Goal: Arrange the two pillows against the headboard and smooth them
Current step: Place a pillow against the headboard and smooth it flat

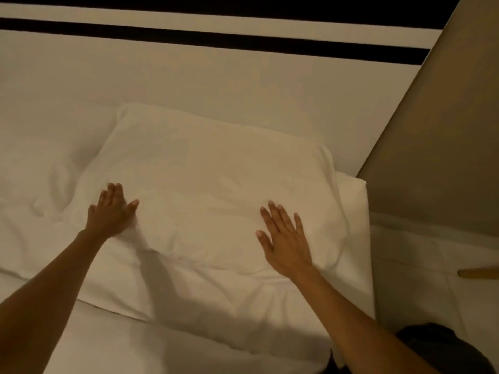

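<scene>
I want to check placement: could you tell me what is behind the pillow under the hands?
Behind the right pillow rises the pale headboard; whether they touch is hidden by the pillow's far edge.

I see one pillow (pixel 210 184) against the headboard (pixel 216 85), a second pillow (pixel 40 163) beside it on its left.

White pillows (pixel 205 182) against a cream headboard (pixel 216 85) with a black stripe (pixel 216 40).

The left hand (pixel 112 211) and right hand (pixel 286 241) are bare, and both arms are bare too, with no sleeves showing.
</scene>
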Available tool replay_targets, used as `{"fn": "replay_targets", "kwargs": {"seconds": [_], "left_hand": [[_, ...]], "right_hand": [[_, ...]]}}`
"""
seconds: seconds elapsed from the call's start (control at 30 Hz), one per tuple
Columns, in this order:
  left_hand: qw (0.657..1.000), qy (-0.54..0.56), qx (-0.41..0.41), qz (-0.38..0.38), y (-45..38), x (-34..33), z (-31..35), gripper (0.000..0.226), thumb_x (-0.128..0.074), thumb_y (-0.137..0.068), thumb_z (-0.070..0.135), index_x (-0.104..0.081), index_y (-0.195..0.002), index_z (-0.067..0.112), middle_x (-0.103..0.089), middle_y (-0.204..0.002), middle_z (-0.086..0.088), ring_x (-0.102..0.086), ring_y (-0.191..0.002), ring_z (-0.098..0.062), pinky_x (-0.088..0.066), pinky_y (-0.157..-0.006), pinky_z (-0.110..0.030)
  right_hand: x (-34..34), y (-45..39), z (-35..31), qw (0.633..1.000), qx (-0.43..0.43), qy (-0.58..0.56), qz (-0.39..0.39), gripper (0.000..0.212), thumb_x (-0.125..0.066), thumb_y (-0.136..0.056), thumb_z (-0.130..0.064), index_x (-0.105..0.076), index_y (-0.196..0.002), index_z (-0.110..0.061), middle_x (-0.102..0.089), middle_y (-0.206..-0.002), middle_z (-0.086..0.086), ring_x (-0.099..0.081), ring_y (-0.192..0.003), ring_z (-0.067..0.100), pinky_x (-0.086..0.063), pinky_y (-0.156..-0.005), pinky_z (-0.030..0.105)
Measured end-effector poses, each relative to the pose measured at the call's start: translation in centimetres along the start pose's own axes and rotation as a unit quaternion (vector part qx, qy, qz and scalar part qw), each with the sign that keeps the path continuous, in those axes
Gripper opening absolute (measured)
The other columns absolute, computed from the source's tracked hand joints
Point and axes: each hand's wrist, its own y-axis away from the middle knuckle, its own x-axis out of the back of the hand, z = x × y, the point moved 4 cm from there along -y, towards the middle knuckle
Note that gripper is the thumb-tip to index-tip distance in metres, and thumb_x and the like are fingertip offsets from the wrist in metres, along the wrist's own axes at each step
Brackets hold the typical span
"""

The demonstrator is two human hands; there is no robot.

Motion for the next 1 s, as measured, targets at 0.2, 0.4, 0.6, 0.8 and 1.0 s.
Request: {"fn": "replay_targets", "kwargs": {"seconds": [0.2, 0.4, 0.6, 0.8, 1.0], "left_hand": [[0.973, 0.217, 0.077, -0.001, 3.6, -1.9, 5.1, 0.057, -0.046, -0.099, 0.028, -0.034, -0.133, -0.016, -0.032, -0.144, -0.036, -0.034, -0.134, -0.048, -0.031, -0.111, -0.056], [0.931, 0.345, 0.114, 0.048, 13.5, -4.3, 14.1, 0.072, -0.044, -0.100, 0.034, -0.010, -0.153, -0.001, -0.006, -0.163, -0.015, -0.005, -0.152, -0.025, -0.012, -0.124, -0.040], [0.826, 0.504, 0.253, 0.007, 22.3, -8.2, 19.9, 0.095, -0.068, -0.085, 0.040, -0.009, -0.154, 0.012, -0.022, -0.160, -0.006, -0.026, -0.146, -0.025, -0.027, -0.119, -0.042], [0.719, 0.609, 0.319, -0.101, 28.1, -13.6, 26.8, 0.098, -0.090, -0.047, 0.043, -0.046, -0.121, -0.004, -0.064, -0.102, -0.013, -0.064, -0.093, -0.024, -0.051, -0.092, -0.046], [0.647, 0.678, 0.272, -0.218, 28.7, -16.1, 31.2, 0.068, -0.091, -0.056, 0.030, -0.066, -0.117, 0.015, -0.075, -0.111, -0.003, -0.070, -0.104, -0.023, -0.059, -0.085, -0.033]], "right_hand": [[4.2, -4.9, 7.5, 0.990, -0.087, -0.103, 0.030, 0.062, -0.019, -0.098, -0.051, -0.024, -0.154, -0.023, -0.017, -0.163, 0.005, -0.014, -0.150, 0.021, -0.010, -0.121, 0.038], [6.8, -11.0, 14.9, 0.930, -0.228, -0.287, 0.020, 0.056, -0.036, -0.102, -0.038, -0.029, -0.152, -0.015, -0.030, -0.158, 0.011, -0.030, -0.144, 0.030, -0.022, -0.119, 0.038], [5.3, -15.6, 19.7, 0.831, -0.340, -0.437, -0.056, 0.055, -0.039, -0.098, -0.035, -0.037, -0.147, -0.009, -0.045, -0.147, 0.011, -0.047, -0.130, 0.032, -0.041, -0.108, 0.042], [3.0, -17.8, 22.0, 0.733, -0.385, -0.555, -0.085, 0.052, -0.051, -0.097, -0.039, -0.049, -0.138, -0.006, -0.064, -0.109, 0.006, -0.059, -0.082, 0.019, -0.048, -0.065, 0.028], [1.5, -19.3, 23.1, 0.708, -0.367, -0.585, -0.148, 0.075, -0.065, -0.079, -0.061, -0.053, -0.138, -0.017, -0.064, -0.128, 0.004, -0.063, -0.110, 0.022, -0.054, -0.083, 0.035]]}}
